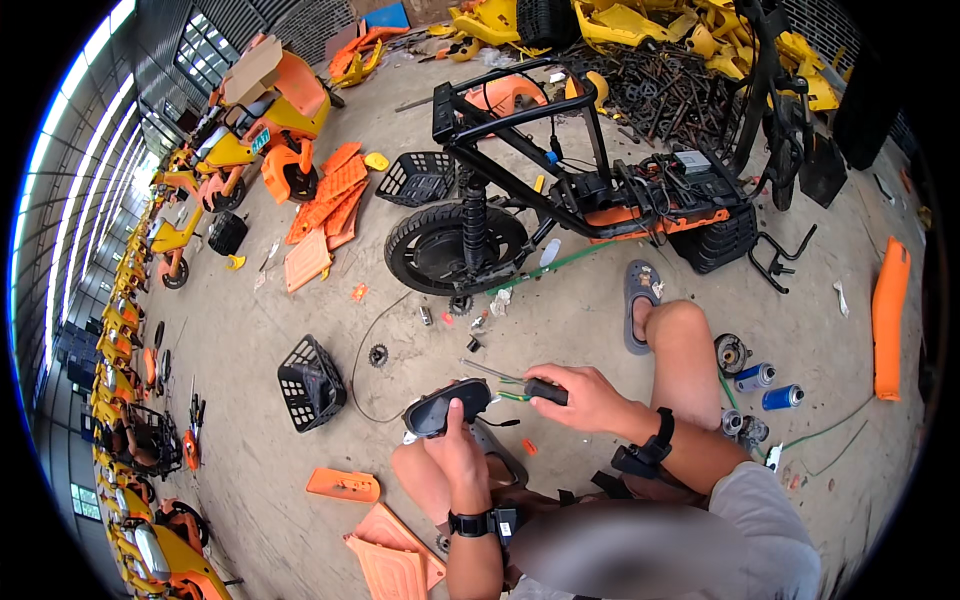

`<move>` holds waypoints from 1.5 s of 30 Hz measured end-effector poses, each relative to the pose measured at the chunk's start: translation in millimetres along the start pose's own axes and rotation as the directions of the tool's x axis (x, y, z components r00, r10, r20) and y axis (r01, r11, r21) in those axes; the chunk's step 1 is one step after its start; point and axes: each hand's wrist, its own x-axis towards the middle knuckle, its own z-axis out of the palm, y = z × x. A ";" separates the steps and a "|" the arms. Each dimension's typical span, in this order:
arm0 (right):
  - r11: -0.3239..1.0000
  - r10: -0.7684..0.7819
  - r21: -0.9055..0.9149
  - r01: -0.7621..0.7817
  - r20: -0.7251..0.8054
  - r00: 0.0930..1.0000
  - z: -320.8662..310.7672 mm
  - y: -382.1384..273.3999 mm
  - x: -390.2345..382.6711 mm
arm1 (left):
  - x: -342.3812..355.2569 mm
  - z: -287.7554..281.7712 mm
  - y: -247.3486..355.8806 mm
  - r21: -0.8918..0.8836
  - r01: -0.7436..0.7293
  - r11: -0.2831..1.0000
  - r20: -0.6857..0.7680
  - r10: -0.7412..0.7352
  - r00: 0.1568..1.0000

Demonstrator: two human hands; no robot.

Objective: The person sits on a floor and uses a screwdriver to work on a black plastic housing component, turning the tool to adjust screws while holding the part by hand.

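My left hand (462, 450) grips a black oval scooter dashboard unit (440, 410), thumb across its dark glossy face. Green-and-yellow wires (512, 396) and a black cable with a plug (508, 423) come out on its right side. In my right hand (592, 397) is a screwdriver, its black handle (547, 391) in my closed fingers and its thin metal shaft (490, 371) pointing left above the unit, apart from it. In front of me stands a stripped black scooter frame (520, 140) with its rear wheel (452, 250) on it.
A black basket (311, 383) sits on the floor to the left, another (418, 178) behind the wheel. Orange panels (328, 205) lie left, one long panel (890, 320) far right. Spray cans (782, 397) lie right of my leg. A metal parts heap (665, 92) is at the back.
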 end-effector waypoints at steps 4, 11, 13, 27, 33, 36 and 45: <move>0.995 -0.075 -0.073 0.073 -0.032 0.997 -2.2 -0.5 -1.4 | -2.0 2.9 2.5 0.011 -0.039 0.999 -0.038 0.039 0.999; 0.983 -0.101 -0.152 0.102 0.015 0.995 -0.9 6.0 -2.3 | -1.4 -0.5 -1.0 0.004 -0.077 0.997 -0.024 0.077 0.997; 0.982 -0.101 -0.161 0.103 0.022 0.995 -1.0 6.0 -2.6 | -0.6 -1.7 -1.9 0.008 -0.083 0.997 -0.021 0.083 0.996; 0.976 -0.145 -0.166 0.141 -0.014 0.989 1.4 8.8 -2.5 | -1.0 -1.2 -3.9 0.067 -0.110 0.992 -0.018 0.112 0.994; 0.968 -0.095 -0.230 0.097 0.020 0.995 -6.1 -1.3 -2.6 | -1.9 -1.3 -5.3 0.216 -0.169 0.962 -0.017 0.176 0.984; 0.972 -0.120 -0.201 0.124 0.028 0.992 -10.2 -3.1 -2.0 | -4.9 1.5 -2.5 0.258 -0.187 0.948 -0.009 0.196 0.980; 0.844 0.291 0.481 -0.238 -0.037 0.956 -16.6 11.8 4.0 | -2.7 -3.2 -3.2 0.363 -0.284 0.888 0.050 0.285 0.957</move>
